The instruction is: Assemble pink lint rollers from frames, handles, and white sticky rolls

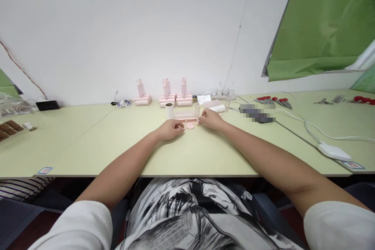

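Note:
My left hand [170,129] rests on the table with curled fingers, pinching something small whose shape I cannot make out. Opposite it, my right hand [211,119] has its fingertips closed at the right end of an open pink plastic case [186,120]; what they hold is hidden. A flat pink disc [190,126] lies between the hands, just in front of the case. Behind my left hand a white roll [169,111] with a brown core stands upright. A small clear pinkish cylinder [197,109] is upright behind the case. Another white roll [218,108] lies beyond my right hand.
Along the wall stand several pink roller sets, one with an upright bottle-like handle [140,88]. To the right are a blurred dark object [257,114], red-and-grey tools [274,100] and a white device [334,151] with a cable. A black box [47,105] sits left.

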A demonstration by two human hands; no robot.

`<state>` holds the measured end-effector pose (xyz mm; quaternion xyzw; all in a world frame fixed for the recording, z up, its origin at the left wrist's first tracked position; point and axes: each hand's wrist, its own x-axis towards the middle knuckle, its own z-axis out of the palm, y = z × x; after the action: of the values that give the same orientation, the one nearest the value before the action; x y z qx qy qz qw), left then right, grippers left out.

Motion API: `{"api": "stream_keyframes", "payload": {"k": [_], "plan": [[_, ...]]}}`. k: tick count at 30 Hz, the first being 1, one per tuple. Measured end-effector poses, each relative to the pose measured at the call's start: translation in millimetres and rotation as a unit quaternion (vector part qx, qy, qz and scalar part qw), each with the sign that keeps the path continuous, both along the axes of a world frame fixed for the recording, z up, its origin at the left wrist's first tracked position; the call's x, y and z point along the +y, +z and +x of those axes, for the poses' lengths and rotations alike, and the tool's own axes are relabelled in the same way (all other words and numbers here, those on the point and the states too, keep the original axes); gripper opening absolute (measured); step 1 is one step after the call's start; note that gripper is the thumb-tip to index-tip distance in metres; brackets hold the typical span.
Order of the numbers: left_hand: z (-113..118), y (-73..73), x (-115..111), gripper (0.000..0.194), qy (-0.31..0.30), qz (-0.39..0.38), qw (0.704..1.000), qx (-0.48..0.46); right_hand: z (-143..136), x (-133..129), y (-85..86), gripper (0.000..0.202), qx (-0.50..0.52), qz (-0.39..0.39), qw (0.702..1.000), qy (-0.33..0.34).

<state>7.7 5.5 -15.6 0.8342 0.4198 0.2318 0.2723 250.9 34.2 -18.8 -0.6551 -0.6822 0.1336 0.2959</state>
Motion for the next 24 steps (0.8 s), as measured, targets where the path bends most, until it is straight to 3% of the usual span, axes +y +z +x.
{"api": "stream_keyframes", "payload": {"k": [12,24], "plan": [[-0.8,-1.3,1.6,0.025,0.0,0.007,1.0,0.014,0.4,4.9,-7.6,0.016,0.0,0.013,0.999,0.031],[0.1,1.1,-0.6,0.028,0.001,0.007,1.0,0.013,-1.4,2.0,-4.5,0.015,0.009,0.025,0.999,0.034]]}}
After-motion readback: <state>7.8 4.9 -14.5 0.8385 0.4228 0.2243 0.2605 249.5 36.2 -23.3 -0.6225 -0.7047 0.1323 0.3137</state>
